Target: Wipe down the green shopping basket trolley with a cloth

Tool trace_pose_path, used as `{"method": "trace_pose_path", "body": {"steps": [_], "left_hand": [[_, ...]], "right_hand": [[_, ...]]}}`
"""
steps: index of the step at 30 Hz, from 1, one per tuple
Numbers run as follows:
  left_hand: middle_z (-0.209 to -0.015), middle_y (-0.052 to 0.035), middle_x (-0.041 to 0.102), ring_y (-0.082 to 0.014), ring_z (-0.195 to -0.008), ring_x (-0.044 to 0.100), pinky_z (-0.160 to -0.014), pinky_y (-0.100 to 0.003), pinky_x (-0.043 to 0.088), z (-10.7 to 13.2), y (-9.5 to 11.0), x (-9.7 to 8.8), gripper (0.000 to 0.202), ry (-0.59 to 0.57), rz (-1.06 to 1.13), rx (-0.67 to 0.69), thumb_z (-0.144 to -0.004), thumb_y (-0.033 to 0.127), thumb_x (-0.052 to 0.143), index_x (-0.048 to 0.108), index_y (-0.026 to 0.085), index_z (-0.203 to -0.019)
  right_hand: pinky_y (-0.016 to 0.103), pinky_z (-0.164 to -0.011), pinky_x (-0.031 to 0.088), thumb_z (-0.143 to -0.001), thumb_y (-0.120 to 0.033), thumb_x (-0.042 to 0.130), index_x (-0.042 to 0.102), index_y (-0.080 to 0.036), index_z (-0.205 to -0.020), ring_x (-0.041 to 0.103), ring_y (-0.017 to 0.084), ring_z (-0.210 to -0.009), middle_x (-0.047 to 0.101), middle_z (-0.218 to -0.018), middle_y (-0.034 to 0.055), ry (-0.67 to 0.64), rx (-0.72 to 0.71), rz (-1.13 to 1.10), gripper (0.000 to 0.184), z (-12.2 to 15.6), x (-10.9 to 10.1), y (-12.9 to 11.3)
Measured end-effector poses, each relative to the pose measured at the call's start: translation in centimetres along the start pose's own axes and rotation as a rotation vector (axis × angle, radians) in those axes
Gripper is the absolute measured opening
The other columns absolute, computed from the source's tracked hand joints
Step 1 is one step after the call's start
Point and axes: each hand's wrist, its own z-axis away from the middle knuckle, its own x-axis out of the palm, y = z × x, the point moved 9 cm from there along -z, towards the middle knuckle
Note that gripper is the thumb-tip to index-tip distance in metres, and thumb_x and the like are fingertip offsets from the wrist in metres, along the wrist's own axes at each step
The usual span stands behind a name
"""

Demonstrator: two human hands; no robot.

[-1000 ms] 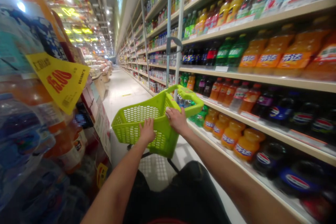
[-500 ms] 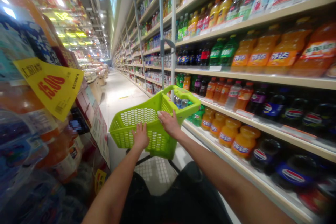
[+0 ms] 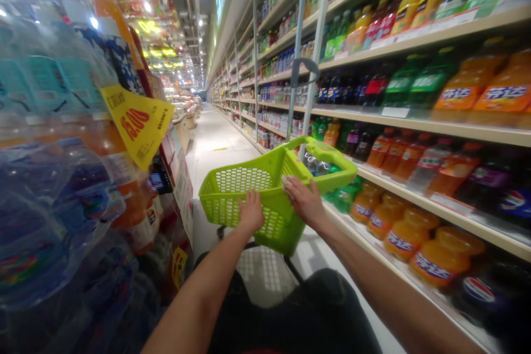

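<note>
A lime-green plastic shopping basket [image 3: 232,193] rides on a small trolley frame ahead of me in a supermarket aisle. My left hand [image 3: 251,214] curls over the basket's near rim. My right hand [image 3: 305,199] grips the same rim further right, close to the basket's green handle [image 3: 332,157]. The basket looks empty as far as its mesh walls show. A black bag or garment [image 3: 307,315] lies low in front of me between my forearms.
Long shelves [image 3: 415,127] of orange, cola and green soda bottles run along the right. Wrapped packs of bottles [image 3: 62,188] with a yellow price tag [image 3: 136,121] crowd the left. A white tiled aisle [image 3: 215,144] stretches ahead.
The view has swung so the basket and my hands sit further right in the picture. Both hands keep their hold on the rim. The left stack looms closer.
</note>
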Motion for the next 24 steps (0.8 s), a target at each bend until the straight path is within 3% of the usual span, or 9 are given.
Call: {"method": "trace_pose_path", "body": {"steps": [4, 7, 10, 15, 20, 22, 24], "left_hand": [[-0.152, -0.0107, 0.011, -0.0258, -0.139, 0.008, -0.109, -0.055, 0.011, 0.3, 1.7, -0.3, 0.076, 0.040, 0.012, 0.049, -0.072, 0.020, 0.047, 0.017, 0.013, -0.142], [-0.152, -0.0095, 0.009, -0.0252, -0.139, 0.006, -0.110, -0.054, 0.010, 0.2, 3.1, -0.3, 0.076, 0.046, 0.026, 0.082, -0.073, 0.022, 0.047, 0.015, 0.014, -0.142], [-0.152, -0.0093, 0.009, -0.0261, -0.139, 0.004, -0.110, -0.054, 0.011, -0.1, 4.3, -0.3, 0.077, 0.028, 0.034, 0.105, -0.074, 0.024, 0.047, 0.014, 0.014, -0.142], [-0.152, -0.0075, 0.011, -0.0245, -0.139, 0.007, -0.110, -0.053, 0.011, -0.4, 4.4, -0.4, 0.076, 0.031, 0.022, 0.096, -0.074, 0.023, 0.048, 0.015, 0.017, -0.142], [-0.151, -0.0078, 0.014, -0.0236, -0.138, 0.012, -0.111, -0.052, 0.011, -0.4, 4.4, -0.6, 0.073, 0.069, 0.004, 0.124, -0.074, 0.021, 0.049, 0.020, 0.016, -0.141], [-0.151, -0.0075, 0.014, -0.0235, -0.138, 0.013, -0.111, -0.051, 0.011, -0.3, 4.4, -0.6, 0.072, 0.074, -0.002, 0.127, -0.075, 0.020, 0.048, 0.021, 0.016, -0.141], [-0.151, -0.0071, 0.013, -0.0230, -0.138, 0.011, -0.111, -0.050, 0.010, -0.1, 4.4, -0.5, 0.072, 0.077, -0.017, 0.124, -0.075, 0.020, 0.048, 0.021, 0.017, -0.141]], "right_hand": [[0.049, -0.103, 0.018, -0.088, -0.027, 0.038, 0.060, -0.017, -0.107, 0.042, 0.025, -0.124, 0.050, -0.131, 0.0140, 0.188, 0.272, 0.083, 0.031, 1.2, -4.2, 6.5], [0.048, -0.102, 0.020, -0.088, -0.028, 0.036, 0.060, -0.017, -0.105, 0.041, 0.025, -0.125, 0.050, -0.131, 0.0158, 0.230, 0.339, 0.107, 0.032, 2.6, -5.3, 9.1], [0.049, -0.101, 0.022, -0.087, -0.026, 0.037, 0.060, -0.019, -0.106, 0.040, 0.024, -0.126, 0.052, -0.129, 0.0145, 0.180, 0.304, 0.084, 0.030, 4.0, -4.2, 8.2], [0.050, -0.102, 0.023, -0.088, -0.023, 0.038, 0.060, -0.019, -0.106, 0.044, 0.023, -0.123, 0.054, -0.128, 0.0130, 0.081, 0.225, 0.017, 0.028, 7.2, -0.6, 4.3], [0.049, -0.100, 0.028, -0.088, -0.019, 0.037, 0.059, -0.022, -0.107, 0.048, 0.021, -0.119, 0.056, -0.126, 0.0095, -0.153, 0.116, -0.066, 0.029, 10.6, 3.3, 1.7], [0.049, -0.100, 0.028, -0.089, -0.020, 0.037, 0.059, -0.022, -0.108, 0.049, 0.021, -0.119, 0.056, -0.126, 0.0093, -0.149, 0.121, -0.080, 0.030, 10.5, 2.8, 1.8], [0.049, -0.102, 0.025, -0.089, -0.021, 0.037, 0.058, -0.021, -0.110, 0.044, 0.021, -0.123, 0.053, -0.129, 0.0104, -0.038, 0.196, -0.062, 0.030, 9.0, 0.7, 3.1]]}}
